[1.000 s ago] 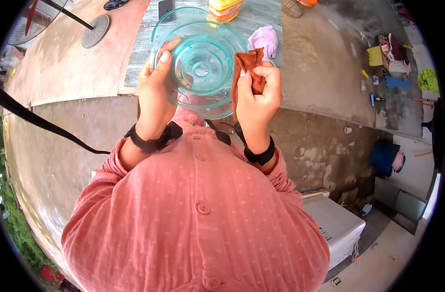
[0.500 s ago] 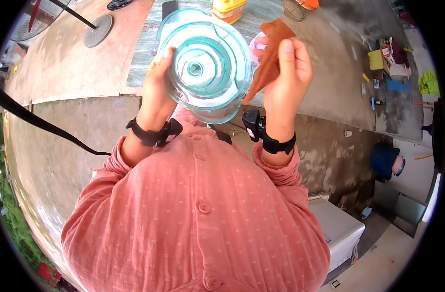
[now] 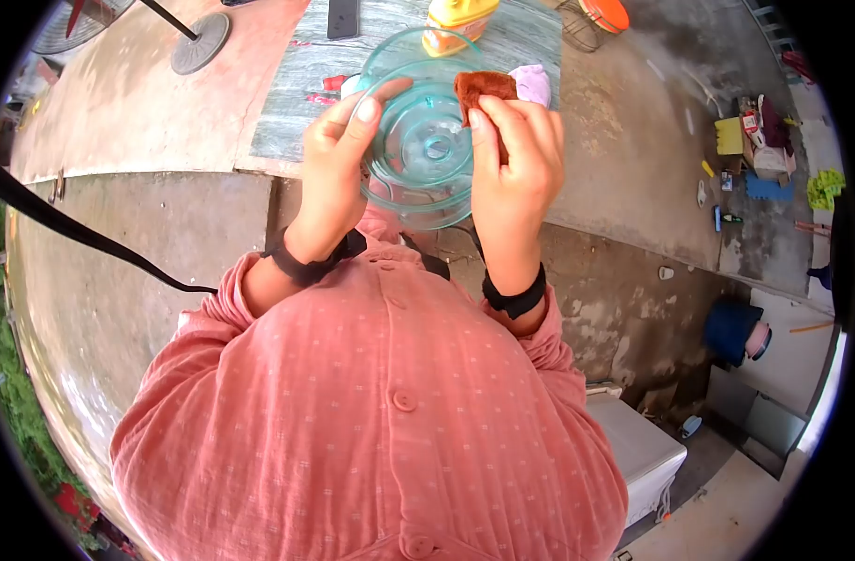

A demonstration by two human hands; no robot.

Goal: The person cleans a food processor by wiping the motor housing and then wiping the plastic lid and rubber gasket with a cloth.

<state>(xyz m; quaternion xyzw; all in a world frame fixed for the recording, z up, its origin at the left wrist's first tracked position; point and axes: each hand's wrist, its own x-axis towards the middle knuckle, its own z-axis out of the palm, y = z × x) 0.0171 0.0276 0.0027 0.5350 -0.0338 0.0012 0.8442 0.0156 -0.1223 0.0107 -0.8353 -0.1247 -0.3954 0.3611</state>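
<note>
My left hand (image 3: 339, 154) grips the left rim of a clear teal plastic container (image 3: 418, 173) with ring-shaped steps and a small round centre. A brown cloth (image 3: 484, 89) is pinched in my right hand (image 3: 519, 154), against the container's upper right side. Beyond them, on a grey-green streaked table (image 3: 301, 112), stand a yellow bottle (image 3: 460, 19) and a dark phone (image 3: 343, 19). A crumpled lilac cloth (image 3: 532, 84) lies just past my right hand.
A round fan base (image 3: 201, 45) stands on the floor at the upper left. Near the table's right side is a wire basket with an orange top (image 3: 605, 13). At the lower right is a white box-shaped appliance (image 3: 633, 449). Boxes (image 3: 772, 161) lie far right.
My right hand has come back left and down with the brown cloth, onto the container. The container and my left hand have shifted right in view. A red item now shows on the table.
</note>
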